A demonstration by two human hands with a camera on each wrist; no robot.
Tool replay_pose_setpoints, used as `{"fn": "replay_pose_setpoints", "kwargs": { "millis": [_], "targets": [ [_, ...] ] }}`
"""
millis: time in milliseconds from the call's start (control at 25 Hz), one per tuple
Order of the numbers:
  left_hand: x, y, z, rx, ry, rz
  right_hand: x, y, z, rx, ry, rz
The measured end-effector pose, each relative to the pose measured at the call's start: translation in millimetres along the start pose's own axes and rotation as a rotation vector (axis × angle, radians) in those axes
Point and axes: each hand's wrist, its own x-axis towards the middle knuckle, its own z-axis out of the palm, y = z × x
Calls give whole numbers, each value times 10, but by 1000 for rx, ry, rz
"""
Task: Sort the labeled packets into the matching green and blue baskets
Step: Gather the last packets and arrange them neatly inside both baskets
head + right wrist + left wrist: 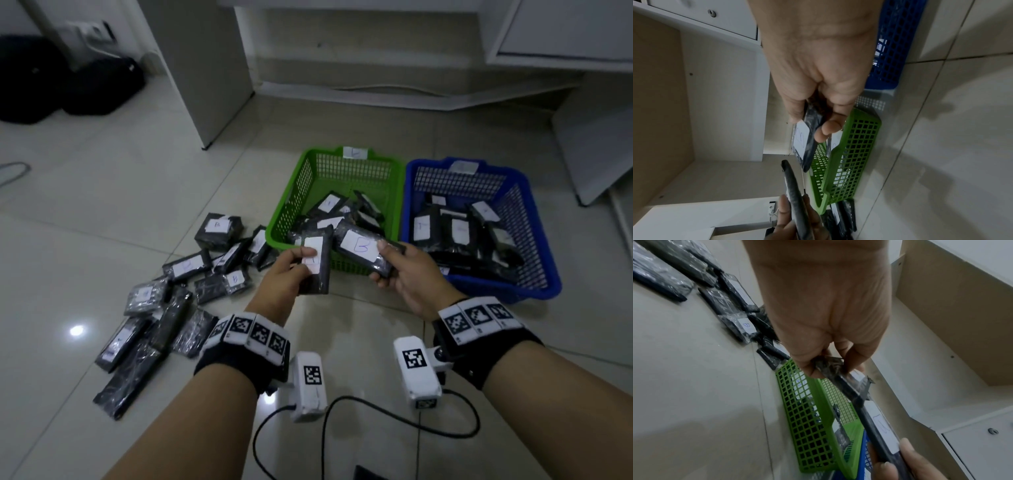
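My left hand (301, 263) grips a black packet (318, 274) by its near end, and the thumb covers part of its white label. My right hand (385, 263) pinches a second black packet (359, 246) labeled B. Both packets hover over the near rim of the green basket (294, 202), which holds several packets. To its right stands the blue basket (527, 240), also with several packets. In the left wrist view, fingers (857, 360) clamp the packet's edge (840, 381). The right wrist view shows the B packet (807, 141) between thumb and fingers (830, 128).
Several loose packets (185, 274) lie on the tiled floor left of the green basket. A white cabinet panel (209, 68) and black bags (68, 85) stand behind. A white board (596, 154) leans at the right. Black cables (342, 411) trail near my wrists.
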Motion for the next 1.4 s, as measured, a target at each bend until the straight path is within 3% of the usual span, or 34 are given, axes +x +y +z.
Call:
{"fn": "replay_pose_setpoints", "kwargs": {
  "millis": [120, 360, 600, 760, 920, 1040, 1120, 1280, 1400],
  "targets": [
    [101, 30, 97, -48, -35, 33, 49, -79, -98, -45, 29, -18],
    [493, 212, 157, -5, 60, 36, 119, -300, -326, -274, 100, 1],
    [1019, 213, 10, 445, 134, 148, 550, -240, -61, -695, 90, -37],
    [1185, -3, -95, 608, 85, 175, 641, -87, 80, -772, 98, -45],
    [1243, -236, -56, 845, 105, 341, 379, -69, -42, -748, 174, -142],
    [1013, -253, 264, 852, 111, 685, 10, -64, -267, -581, 201, -132],
    [751, -334, 587, 835, -80, 827, -341, -33, -538, -631, 210, -124],
    [68, -660, 1146, 763, -611, 660, -1301, 180, -1163, -816, 293, -49],
    [-501, -933, 1375, 918, -1082, 588, -2101, 510, -1566, -897, 373, 108]
  ]
}}
